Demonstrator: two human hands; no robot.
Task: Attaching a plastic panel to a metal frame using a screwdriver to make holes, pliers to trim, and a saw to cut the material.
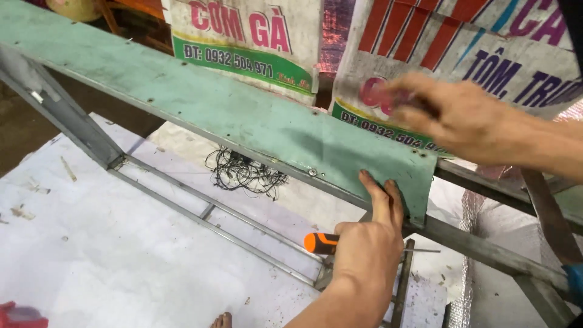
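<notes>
left hand [371, 243]: fist closed round the orange-and-black-handled screwdriver [322, 242], two fingers stretched up and pressed flat on the lower edge of the green panel.
screwdriver: lies roughly level, orange butt sticking out left of the fist, thin metal shaft [422, 250] poking out right, just under the panel's lower right corner. Tip touching anything or not: cannot tell.
right hand [455, 118]: motion-blurred, above the panel's right end, fingers curled round a small pink-red object [379, 95]. What the object is: too blurred to tell.
green panel: long flat pale-green painted sheet [243, 115], runs diagonally from upper left to centre right, sits on the grey metal angle frame [486, 249]. Several small holes along its edges, one screw head [312, 172] near the lower edge, left of the left hand's fingers.
frame: grey bars continue down right past the panel end; a thinner double rail [212, 209] branches off below, parallel to the panel.
below the frame: white sheet on the floor [109, 243] with scattered debris; tangle of thin black wire [243, 173] just under the panel's lower edge.
background: printed woven sacks [243, 42] hanging behind the panel.
bottom edge: bare toes [222, 320] on the white sheet; red object [18, 316] in the lower left corner, mostly cut off.
</notes>
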